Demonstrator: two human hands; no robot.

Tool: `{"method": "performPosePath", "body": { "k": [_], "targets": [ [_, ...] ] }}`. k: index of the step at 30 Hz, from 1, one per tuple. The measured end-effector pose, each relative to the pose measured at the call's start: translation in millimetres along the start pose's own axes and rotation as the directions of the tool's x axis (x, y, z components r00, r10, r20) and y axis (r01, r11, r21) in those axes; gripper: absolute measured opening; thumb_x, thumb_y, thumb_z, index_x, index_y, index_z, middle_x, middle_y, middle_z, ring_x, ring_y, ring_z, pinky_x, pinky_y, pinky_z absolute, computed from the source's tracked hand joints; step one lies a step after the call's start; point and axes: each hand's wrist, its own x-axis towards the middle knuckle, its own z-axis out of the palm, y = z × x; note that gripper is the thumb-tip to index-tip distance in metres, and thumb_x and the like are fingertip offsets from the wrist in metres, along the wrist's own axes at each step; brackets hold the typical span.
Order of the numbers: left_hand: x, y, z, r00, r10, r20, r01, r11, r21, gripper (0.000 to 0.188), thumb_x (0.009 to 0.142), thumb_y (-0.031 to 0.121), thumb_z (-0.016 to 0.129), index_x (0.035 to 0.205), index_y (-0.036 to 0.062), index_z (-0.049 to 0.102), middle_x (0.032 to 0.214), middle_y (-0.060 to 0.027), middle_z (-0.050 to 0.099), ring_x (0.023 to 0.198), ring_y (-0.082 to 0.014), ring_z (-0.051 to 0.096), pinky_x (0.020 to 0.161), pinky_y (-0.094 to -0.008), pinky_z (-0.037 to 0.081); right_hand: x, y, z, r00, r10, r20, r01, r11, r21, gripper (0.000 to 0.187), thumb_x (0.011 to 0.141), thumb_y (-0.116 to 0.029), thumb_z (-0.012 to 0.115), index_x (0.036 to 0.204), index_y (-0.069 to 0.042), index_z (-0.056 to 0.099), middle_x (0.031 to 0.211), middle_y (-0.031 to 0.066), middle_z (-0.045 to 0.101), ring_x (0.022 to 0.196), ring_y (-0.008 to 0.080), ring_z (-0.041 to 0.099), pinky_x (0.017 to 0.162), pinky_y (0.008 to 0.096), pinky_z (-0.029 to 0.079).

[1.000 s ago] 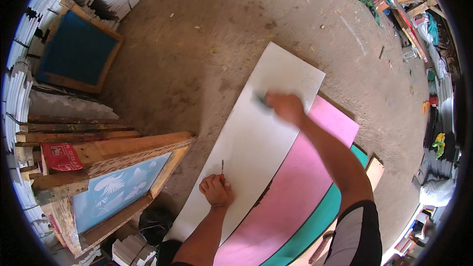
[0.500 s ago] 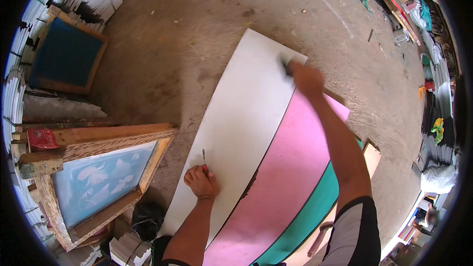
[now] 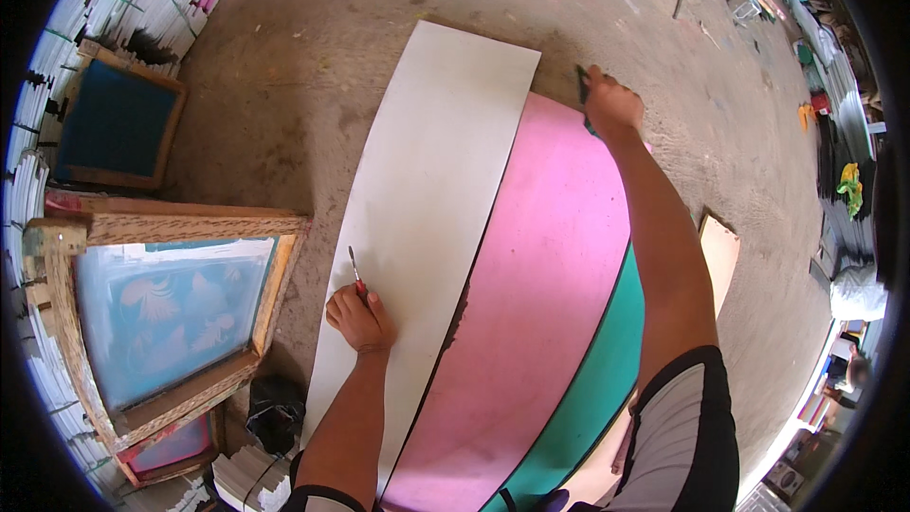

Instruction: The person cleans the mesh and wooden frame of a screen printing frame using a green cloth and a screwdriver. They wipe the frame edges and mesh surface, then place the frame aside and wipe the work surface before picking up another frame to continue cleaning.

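Note:
A long white board lies lengthwise in front of me, overlapping a pink board. My left hand rests on the white board, closed around a small red-handled tool with a slim metal shaft. Its exact kind is unclear. Out past the far right corner of the pink board, my right hand grips a dark green flat object. Fingers cover much of that object, so I cannot make out its kind.
A green board and a tan board lie right of the pink one. At left stand a wooden-framed screen with pale leaf shapes, a dark blue framed screen and stacked white sheets. A black plastic bag sits nearby.
My right hand has moved off the white board's far end, rightward past the pink board's corner, still gripping the dark green object. My left hand keeps its tool on the white board. The view has shifted.

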Motion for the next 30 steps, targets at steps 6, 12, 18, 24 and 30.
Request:
{"method": "performPosePath", "body": {
  "k": [6, 12, 18, 24, 30],
  "targets": [
    [-4.3, -4.9, 0.3, 0.998, -0.050, -0.044, 0.052, 0.997, 0.060, 0.035, 0.097, 0.038, 0.045, 0.104, 0.0052, 0.055, 0.105, -0.0112, 0.053, 0.107, -0.0358, 0.046, 0.098, -0.0517, 0.031, -223.2, -96.0, -28.0, 0.543, -0.758, 0.360, 0.667, 0.651, 0.364, 0.027, 0.091, -0.017, 0.054, 0.117, -0.019, 0.061, 0.084, 0.0070, 0.066, 0.070, 0.0292, 0.064, 0.062, 0.0489, 0.051],
    [3.1, -1.2, -2.5, 0.998, -0.034, -0.046, 0.036, 0.999, 0.040, 0.035, 0.097, 0.040, 0.046, 0.104, 0.0070, 0.056, 0.109, -0.0116, 0.056, 0.107, -0.0351, 0.047, 0.098, -0.0504, 0.031, -177.9, -23.8, 60.6, 0.833, -0.503, 0.232, 0.389, 0.829, 0.402, 0.020, 0.088, -0.024, 0.060, 0.104, -0.022, 0.071, 0.099, 0.0045, 0.071, 0.088, 0.0296, 0.069, 0.077, 0.0480, 0.053],
    [-2.3, -3.1, 5.6, 0.997, -0.052, -0.051, 0.055, 0.997, 0.049, 0.035, 0.097, 0.040, 0.047, 0.106, 0.0070, 0.055, 0.109, -0.0132, 0.056, 0.106, -0.0360, 0.047, 0.097, -0.0505, 0.031, -59.6, 76.4, -5.7, 0.988, -0.087, 0.131, 0.099, 0.992, -0.084, 0.022, 0.101, -0.025, 0.044, 0.109, -0.016, 0.063, 0.090, 0.0070, 0.072, 0.068, 0.0253, 0.070, 0.054, 0.0437, 0.053],
    [-5.3, -6.5, 3.8, 0.995, -0.081, -0.053, 0.084, 0.995, 0.059, 0.038, 0.098, 0.042, 0.046, 0.107, 0.0058, 0.055, 0.108, -0.0131, 0.056, 0.106, -0.0358, 0.047, 0.096, -0.0507, 0.032, -329.6, 23.7, 3.7, 0.460, -0.818, 0.344, 0.621, 0.574, 0.533, 0.021, 0.091, -0.031, 0.055, 0.104, -0.016, 0.062, 0.092, 0.0094, 0.067, 0.093, 0.0268, 0.068, 0.090, 0.0468, 0.053],
    [-6.2, -4.5, 1.5, 0.998, -0.037, -0.047, 0.041, 0.996, 0.084, 0.039, 0.099, 0.042, 0.042, 0.109, 0.0061, 0.056, 0.107, -0.0129, 0.057, 0.106, -0.0354, 0.048, 0.096, -0.0506, 0.032, -108.1, 80.3, 10.1, 0.788, -0.122, 0.604, 0.181, 0.983, -0.038, 0.033, 0.097, -0.034, 0.051, 0.124, -0.015, 0.053, 0.098, 0.0121, 0.071, 0.093, 0.0313, 0.070, 0.077, 0.0482, 0.053]
  ]
}}
